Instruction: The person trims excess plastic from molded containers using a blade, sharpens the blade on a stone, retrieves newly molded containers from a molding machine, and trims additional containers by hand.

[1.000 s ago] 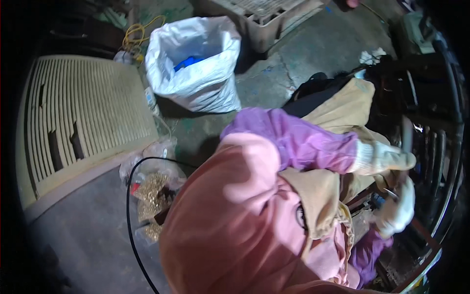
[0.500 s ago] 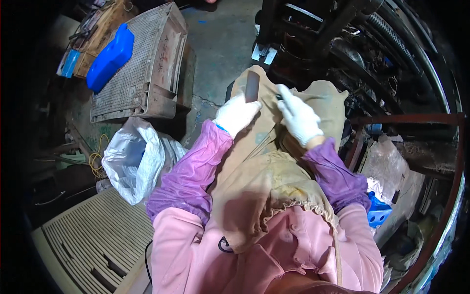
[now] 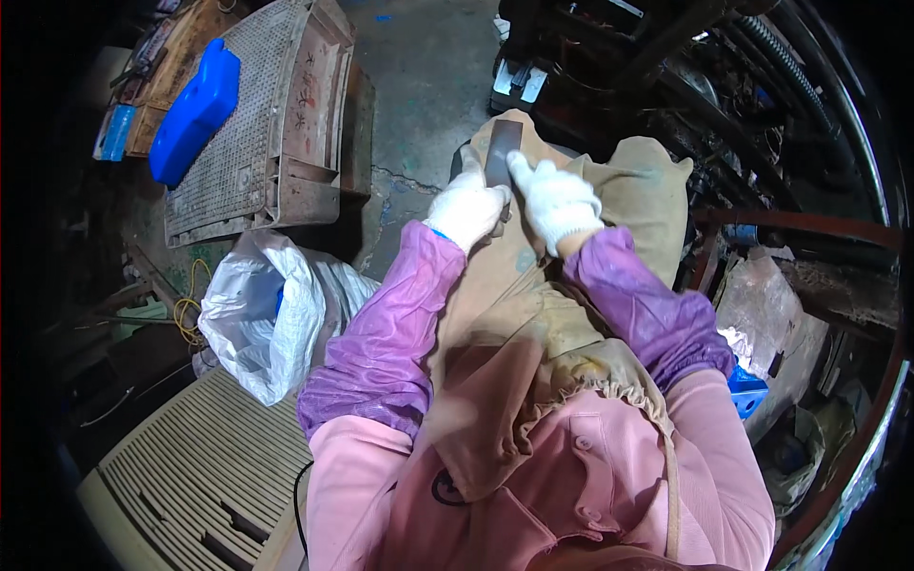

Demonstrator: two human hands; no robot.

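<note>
At the lower edge is the person's pink buttoned shirt, with a tan apron spread over the lap and knees. Purple oversleeves cover both forearms, ending at white knit gloves.

Above the left thigh, the left hand pinches the lower part of a dark flat strip, thumb on one side and fingers on the other; the strip points away from the body, over the apron. The right hand has its fingers curled, with one digit reaching to the strip's right edge. Whether that hand grips anything inside the curl cannot be told.

By the left arm stands an open white woven sack with a bit of blue inside; a beige slatted panel lies below it. By the right elbow sits a blue perforated piece, under a red-brown metal bar.

Farther off, a blue molded plastic piece rests on an upturned gridded crate, beside the cracked concrete floor. At the upper right is dark machinery with a ribbed hose.
</note>
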